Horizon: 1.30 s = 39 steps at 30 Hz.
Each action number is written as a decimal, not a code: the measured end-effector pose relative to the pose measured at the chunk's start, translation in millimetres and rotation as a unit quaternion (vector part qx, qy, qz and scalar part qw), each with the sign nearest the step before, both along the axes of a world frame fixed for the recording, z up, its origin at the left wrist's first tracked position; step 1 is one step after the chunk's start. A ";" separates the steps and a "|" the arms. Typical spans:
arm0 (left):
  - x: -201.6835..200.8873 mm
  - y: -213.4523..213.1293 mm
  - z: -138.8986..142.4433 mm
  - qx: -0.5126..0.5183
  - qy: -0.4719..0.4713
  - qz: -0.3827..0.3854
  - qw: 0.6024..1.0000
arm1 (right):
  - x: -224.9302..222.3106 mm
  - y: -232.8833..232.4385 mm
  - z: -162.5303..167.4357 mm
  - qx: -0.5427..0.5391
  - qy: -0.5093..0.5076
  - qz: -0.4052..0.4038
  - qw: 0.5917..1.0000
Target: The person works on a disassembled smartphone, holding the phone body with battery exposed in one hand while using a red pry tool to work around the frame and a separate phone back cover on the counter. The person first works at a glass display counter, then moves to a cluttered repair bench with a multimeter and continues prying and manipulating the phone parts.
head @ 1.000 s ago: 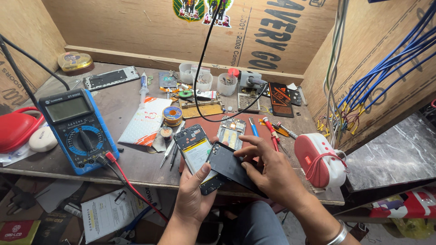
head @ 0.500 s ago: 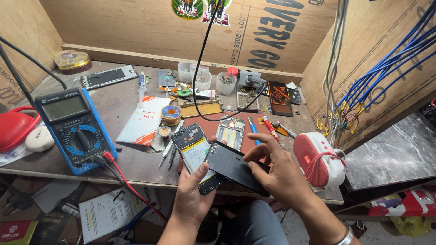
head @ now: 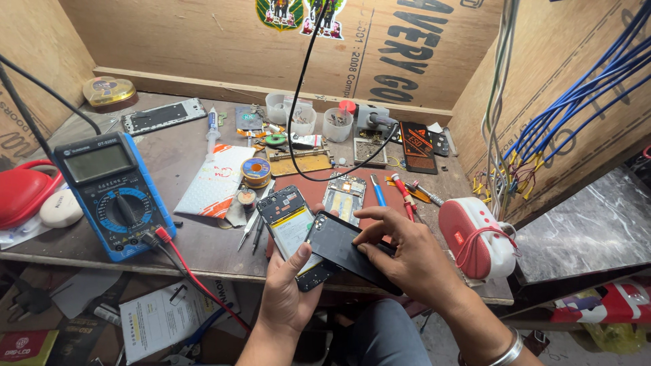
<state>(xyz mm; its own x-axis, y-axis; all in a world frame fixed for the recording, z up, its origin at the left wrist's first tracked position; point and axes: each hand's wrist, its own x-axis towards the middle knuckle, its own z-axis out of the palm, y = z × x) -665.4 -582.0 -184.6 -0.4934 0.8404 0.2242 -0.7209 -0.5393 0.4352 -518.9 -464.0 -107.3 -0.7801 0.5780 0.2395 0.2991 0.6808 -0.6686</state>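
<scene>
Black and glossy, the back cover (head: 352, 249) is pinched along its edge by the curled fingers of the right hand (head: 407, 261), tilted up off the opened phone (head: 293, 234). That phone lies cupped in the left hand (head: 288, 295), thumb across its face, at the near edge of the wooden bench (head: 203, 237), between a blue multimeter (head: 112, 193) and a red-and-white speaker (head: 475, 237).

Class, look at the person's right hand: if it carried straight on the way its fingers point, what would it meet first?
The right hand points left, across the black back cover it already touches. Going on, it would probably first meet the opened phone in the left hand, though depth is hard to judge.
</scene>
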 end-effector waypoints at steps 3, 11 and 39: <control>-0.4 -0.2 -1.3 0.004 0.001 -0.016 1.000 | 2.1 -1.5 1.6 -0.012 -0.006 -0.014 1.000; -0.4 1.1 -4.3 -0.001 -0.009 0.003 1.000 | -1.7 4.7 3.1 0.003 0.002 0.019 1.000; -1.3 1.3 -2.5 -0.015 -0.006 -0.004 1.000 | 5.1 11.5 -14.0 0.041 0.013 0.056 0.998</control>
<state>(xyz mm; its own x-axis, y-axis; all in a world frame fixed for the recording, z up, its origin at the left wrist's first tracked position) -666.7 -580.7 -187.2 -0.4892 0.8505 0.1933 -0.7303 -0.5206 0.4422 -513.9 -452.6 -121.3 -0.8312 0.4658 0.3035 0.2018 0.7615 -0.6160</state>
